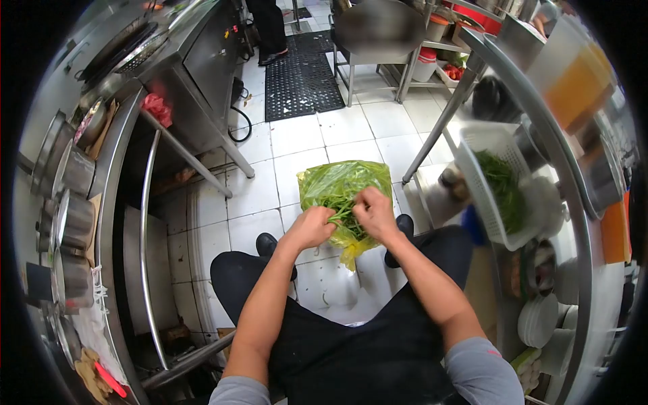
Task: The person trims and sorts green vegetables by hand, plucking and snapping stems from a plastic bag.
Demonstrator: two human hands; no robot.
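A yellow-green plastic bag lies open on the floor between my feet, with green beans heaped in its opening. My left hand is at the left side of the heap, its fingers closed on some green beans. On the right side, my right hand is curled over the beans with its fingers pinched together; what they hold is too small to make out. The bag's bunched yellow end points toward me.
A white basket of green vegetables stands on the right shelf, above stacked plates. Metal pots line the left counter. Ahead lie a black mat and a round-topped stool or pot. Another person stands at the top.
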